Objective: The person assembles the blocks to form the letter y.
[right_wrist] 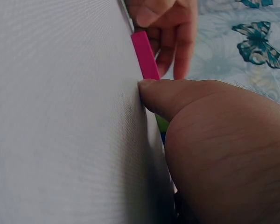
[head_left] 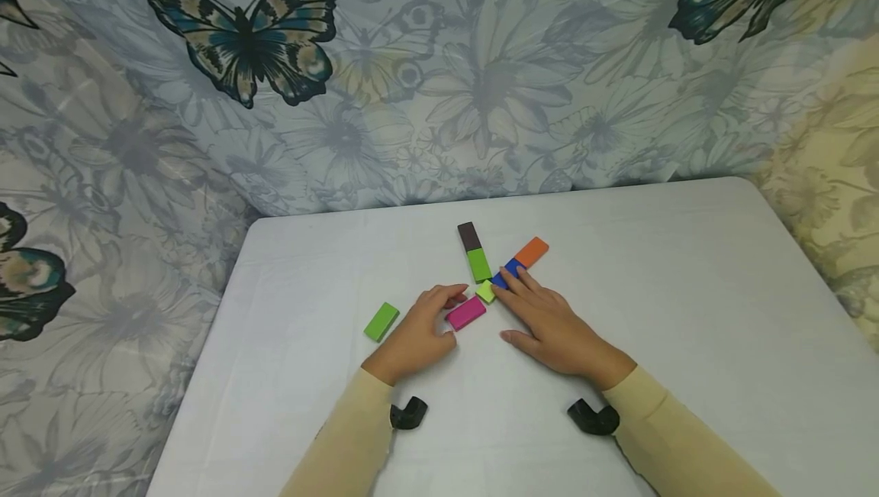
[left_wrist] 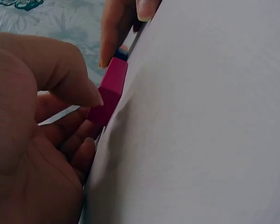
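In the head view a magenta block (head_left: 466, 314) lies on the white table, with my left hand (head_left: 420, 335) around its left end. The left fingers are bent at its far side, and the thumb appears slightly apart from its near corner. My right hand (head_left: 559, 327) lies flat with fingers extended over a blue block (head_left: 507, 274), fingertips on it and beside a small lime block (head_left: 485, 292). An orange block (head_left: 532, 252) extends the line from the blue one. Above the lime block, a green block (head_left: 478, 265) meets a dark brown block (head_left: 469, 236) end to end.
A separate green block (head_left: 381, 321) lies left of my left hand. The white table (head_left: 687, 291) has its far edge against a butterfly-patterned cloth (head_left: 481, 100). Black wrist mounts (head_left: 594, 417) stick out inward from both sleeves.
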A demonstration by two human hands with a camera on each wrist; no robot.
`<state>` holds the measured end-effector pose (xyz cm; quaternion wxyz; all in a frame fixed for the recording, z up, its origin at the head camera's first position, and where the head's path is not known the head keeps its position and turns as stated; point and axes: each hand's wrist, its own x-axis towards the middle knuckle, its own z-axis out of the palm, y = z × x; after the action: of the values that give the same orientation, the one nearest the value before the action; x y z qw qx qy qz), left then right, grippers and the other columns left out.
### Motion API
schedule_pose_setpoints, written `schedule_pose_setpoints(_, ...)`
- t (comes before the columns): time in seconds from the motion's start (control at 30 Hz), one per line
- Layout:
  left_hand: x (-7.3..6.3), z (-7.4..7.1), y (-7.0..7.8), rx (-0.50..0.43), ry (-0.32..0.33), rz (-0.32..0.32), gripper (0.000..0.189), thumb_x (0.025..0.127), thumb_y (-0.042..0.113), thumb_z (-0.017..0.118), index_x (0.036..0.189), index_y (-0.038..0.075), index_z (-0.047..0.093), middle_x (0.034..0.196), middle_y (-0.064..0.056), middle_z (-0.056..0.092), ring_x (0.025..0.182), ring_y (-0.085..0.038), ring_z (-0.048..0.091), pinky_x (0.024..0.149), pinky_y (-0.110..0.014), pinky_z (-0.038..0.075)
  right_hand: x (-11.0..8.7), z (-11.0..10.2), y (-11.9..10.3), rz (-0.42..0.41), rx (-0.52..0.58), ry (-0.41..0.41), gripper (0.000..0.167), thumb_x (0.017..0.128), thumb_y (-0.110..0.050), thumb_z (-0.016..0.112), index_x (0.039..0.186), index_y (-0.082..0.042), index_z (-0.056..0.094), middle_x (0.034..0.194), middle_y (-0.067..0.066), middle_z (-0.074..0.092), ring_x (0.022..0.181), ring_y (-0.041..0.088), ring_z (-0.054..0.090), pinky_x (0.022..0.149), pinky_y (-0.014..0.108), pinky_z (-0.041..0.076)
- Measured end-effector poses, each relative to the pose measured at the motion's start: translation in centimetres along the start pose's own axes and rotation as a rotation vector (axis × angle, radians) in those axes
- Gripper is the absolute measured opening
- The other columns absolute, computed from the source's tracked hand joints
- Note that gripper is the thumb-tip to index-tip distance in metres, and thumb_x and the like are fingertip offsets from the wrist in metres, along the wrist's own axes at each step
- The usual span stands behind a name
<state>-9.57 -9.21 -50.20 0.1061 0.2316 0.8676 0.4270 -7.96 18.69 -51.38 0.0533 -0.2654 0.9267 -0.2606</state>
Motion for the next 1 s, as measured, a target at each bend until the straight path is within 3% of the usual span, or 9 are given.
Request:
schedule_pose_setpoints(0.1, -0.15, -0.47, -0.17, -0.022, -0.034, 0.001, 0.074, 0.090, -0.005, 0.064, 0.161, 0.011, 0.051, 0.145, 0.003, 0.060, 0.133, -0.014, 0.054, 0.115, -0.040, 0.045, -0.02, -0.05, -0.06, 0.003, 0.000, 0.000, 0.080, 0.106, -0.039, 0.073, 0.172, -0.015, 0.035, 0.180, 0.006, 0.016, 0.165, 0.033, 0.004, 0.123, 0.068, 0.024)
schedule_pose_setpoints(0.43, 0.08, -0.17, -0.49, -0.003, 0.011, 0.037, 0.069, 0.091, -0.007, 0.072, 0.156, 0.008, 0.056, 0.138, -0.001, 0.065, 0.126, -0.016, 0.060, 0.112, -0.038, 0.048, 0.00, -0.05, -0.05, 0.006, -0.003, -0.002, 0.080, 0.106, -0.039, 0.073, 0.172, -0.016, 0.035, 0.180, 0.006, 0.016, 0.165, 0.034, 0.004, 0.123, 0.067, 0.024)
schedule_pose_setpoints(1.0, 0.25, 0.05, -0.62, 0.020, 0.015, 0.035, 0.065, 0.093, -0.006, 0.074, 0.154, 0.009, 0.059, 0.138, 0.001, 0.066, 0.127, -0.014, 0.058, 0.112, -0.037, 0.047, 0.14, -0.05, -0.08, 0.010, -0.011, 0.000, 0.081, 0.105, -0.039, 0.075, 0.172, -0.015, 0.037, 0.180, 0.007, 0.017, 0.165, 0.035, 0.005, 0.123, 0.068, 0.024)
